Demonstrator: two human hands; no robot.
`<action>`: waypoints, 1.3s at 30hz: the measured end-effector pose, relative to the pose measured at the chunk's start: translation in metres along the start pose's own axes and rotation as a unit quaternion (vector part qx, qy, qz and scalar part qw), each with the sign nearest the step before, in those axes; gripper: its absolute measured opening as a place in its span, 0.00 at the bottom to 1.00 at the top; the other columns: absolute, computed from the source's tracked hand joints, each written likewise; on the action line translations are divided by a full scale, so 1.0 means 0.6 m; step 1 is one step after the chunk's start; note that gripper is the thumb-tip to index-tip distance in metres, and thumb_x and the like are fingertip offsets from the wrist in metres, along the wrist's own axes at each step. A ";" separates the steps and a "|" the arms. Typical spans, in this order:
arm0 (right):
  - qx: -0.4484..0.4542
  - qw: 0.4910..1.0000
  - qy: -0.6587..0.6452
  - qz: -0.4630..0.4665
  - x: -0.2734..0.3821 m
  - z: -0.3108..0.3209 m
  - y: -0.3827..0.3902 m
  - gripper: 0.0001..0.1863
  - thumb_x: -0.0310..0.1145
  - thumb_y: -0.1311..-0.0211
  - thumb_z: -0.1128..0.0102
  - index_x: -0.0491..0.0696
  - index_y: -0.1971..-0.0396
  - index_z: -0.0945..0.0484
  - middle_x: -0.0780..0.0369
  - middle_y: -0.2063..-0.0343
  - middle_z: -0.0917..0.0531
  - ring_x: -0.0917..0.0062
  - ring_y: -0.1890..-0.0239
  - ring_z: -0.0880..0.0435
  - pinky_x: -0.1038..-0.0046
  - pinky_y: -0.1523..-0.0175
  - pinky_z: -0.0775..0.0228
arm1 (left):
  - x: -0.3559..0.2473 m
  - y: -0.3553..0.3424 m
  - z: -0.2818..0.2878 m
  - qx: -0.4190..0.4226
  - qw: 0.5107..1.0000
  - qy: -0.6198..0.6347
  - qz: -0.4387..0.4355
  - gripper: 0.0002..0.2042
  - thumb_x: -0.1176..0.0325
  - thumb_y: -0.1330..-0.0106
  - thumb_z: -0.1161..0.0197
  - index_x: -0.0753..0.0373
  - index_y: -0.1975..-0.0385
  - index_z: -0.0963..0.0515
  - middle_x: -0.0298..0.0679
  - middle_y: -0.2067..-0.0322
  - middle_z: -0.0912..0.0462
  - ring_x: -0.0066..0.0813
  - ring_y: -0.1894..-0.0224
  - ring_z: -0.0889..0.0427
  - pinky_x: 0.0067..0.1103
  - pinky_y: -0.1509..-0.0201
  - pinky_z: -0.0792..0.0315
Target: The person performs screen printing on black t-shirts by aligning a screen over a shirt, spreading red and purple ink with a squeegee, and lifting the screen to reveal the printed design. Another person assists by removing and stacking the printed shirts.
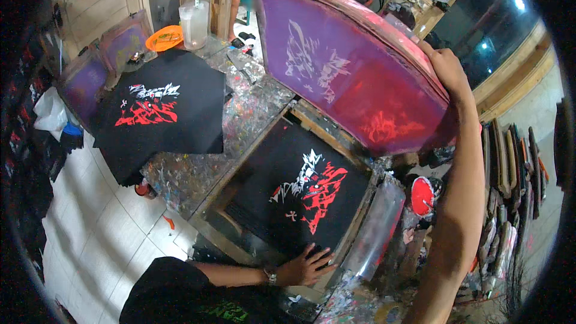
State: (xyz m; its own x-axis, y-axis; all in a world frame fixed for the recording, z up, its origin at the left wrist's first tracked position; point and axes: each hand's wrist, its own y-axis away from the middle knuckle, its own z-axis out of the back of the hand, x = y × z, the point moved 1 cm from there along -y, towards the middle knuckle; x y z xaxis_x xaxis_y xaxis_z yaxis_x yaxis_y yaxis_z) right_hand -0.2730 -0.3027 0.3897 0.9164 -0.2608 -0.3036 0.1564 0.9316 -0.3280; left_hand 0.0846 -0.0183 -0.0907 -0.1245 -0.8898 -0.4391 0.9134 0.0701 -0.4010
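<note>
My right hand [445, 67] grips the top edge of a raised silk screen [312, 30]. The screen's mesh is purple, with a red-stained patch and pale stencil shapes, and its frame is stained pink. It stands tilted up over the far side of a wooden printing board. On that board lies a black shirt [258, 186] with a white and red jagged print [318, 195]. My left hand [305, 267], a watch at the wrist, rests with fingers spread at the near edge of the shirt. It holds nothing.
Another printed black shirt [198, 84] lies at the left of the paint-spattered table [180, 174]. Behind it stand an orange plate [164, 38] and a plastic jug [194, 27]. A tub of red ink [423, 195] sits right of the board. Slats [510, 162] lean at the far right.
</note>
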 end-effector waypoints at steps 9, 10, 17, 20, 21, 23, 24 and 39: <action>0.038 0.994 -0.102 -0.001 0.080 0.027 0.011 0.23 0.49 0.25 0.61 0.68 0.37 0.23 0.38 0.57 0.18 0.46 0.50 0.18 0.56 0.41 0.29 | 0.012 0.018 -0.011 0.025 0.999 -0.036 -0.033 0.40 0.47 0.33 0.37 0.50 0.23 0.44 0.42 0.23 0.45 0.44 0.21 0.49 0.59 0.27 0.51; 0.006 0.996 -0.085 0.012 0.078 0.027 0.015 0.21 0.40 0.23 0.61 0.63 0.38 0.22 0.39 0.60 0.16 0.51 0.54 0.16 0.60 0.44 0.28 | 0.012 0.016 -0.012 0.027 0.998 -0.041 -0.040 0.40 0.47 0.33 0.38 0.50 0.23 0.44 0.41 0.23 0.45 0.44 0.21 0.49 0.59 0.27 0.51; 0.047 0.987 -0.151 -0.016 0.087 0.033 0.006 0.38 0.72 0.34 0.58 0.58 0.42 0.18 0.35 0.48 0.20 0.44 0.41 0.21 0.57 0.34 0.33 | 0.011 0.013 -0.013 0.051 0.997 -0.005 -0.049 0.37 0.47 0.31 0.40 0.49 0.24 0.41 0.40 0.23 0.44 0.43 0.21 0.49 0.59 0.28 0.50; 0.012 0.980 -0.189 -0.068 0.080 0.035 0.004 0.46 0.76 0.40 0.53 0.45 0.50 0.15 0.35 0.49 0.19 0.44 0.41 0.20 0.58 0.34 0.33 | 0.007 0.007 0.018 0.050 0.997 -0.038 -0.033 0.37 0.47 0.31 0.40 0.48 0.24 0.41 0.38 0.23 0.44 0.42 0.21 0.49 0.59 0.28 0.49; 0.030 0.977 -0.190 -0.092 0.080 0.033 -0.001 0.48 0.77 0.40 0.53 0.42 0.52 0.15 0.35 0.50 0.19 0.43 0.42 0.20 0.58 0.34 0.33 | 0.006 0.007 0.024 0.045 0.998 -0.029 -0.032 0.37 0.47 0.31 0.39 0.48 0.24 0.42 0.38 0.23 0.44 0.42 0.21 0.49 0.59 0.28 0.48; 0.059 0.975 -0.188 -0.105 0.073 0.039 -0.006 0.50 0.77 0.39 0.55 0.37 0.54 0.15 0.35 0.50 0.18 0.42 0.42 0.21 0.57 0.35 0.32 | 0.004 0.002 0.033 0.065 0.997 -0.038 -0.032 0.37 0.46 0.31 0.40 0.47 0.23 0.42 0.36 0.22 0.45 0.41 0.21 0.49 0.60 0.27 0.51; 0.059 0.974 -0.191 -0.101 0.077 0.034 -0.008 0.50 0.77 0.39 0.55 0.37 0.54 0.15 0.35 0.50 0.18 0.42 0.42 0.21 0.57 0.35 0.32 | 0.005 0.004 0.036 0.088 0.995 -0.044 -0.022 0.37 0.46 0.31 0.41 0.47 0.23 0.43 0.35 0.22 0.45 0.40 0.21 0.50 0.60 0.26 0.55; 0.056 0.991 -0.113 -0.045 0.074 0.035 0.002 0.30 0.61 0.28 0.60 0.60 0.39 0.20 0.35 0.48 0.20 0.42 0.42 0.21 0.55 0.36 0.31 | 0.013 0.015 -0.029 0.054 0.997 0.011 -0.051 0.38 0.44 0.32 0.41 0.47 0.23 0.43 0.33 0.22 0.47 0.37 0.20 0.52 0.61 0.25 0.65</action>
State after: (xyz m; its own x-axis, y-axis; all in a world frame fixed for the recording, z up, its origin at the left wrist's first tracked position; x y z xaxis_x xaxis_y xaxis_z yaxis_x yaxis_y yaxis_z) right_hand -0.2242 -0.3082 0.3945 0.9543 -0.2917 -0.0656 0.2687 0.9329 -0.2399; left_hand 0.0850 -0.0169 -0.1115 -0.2262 -0.8800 -0.4177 0.9321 -0.0709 -0.3552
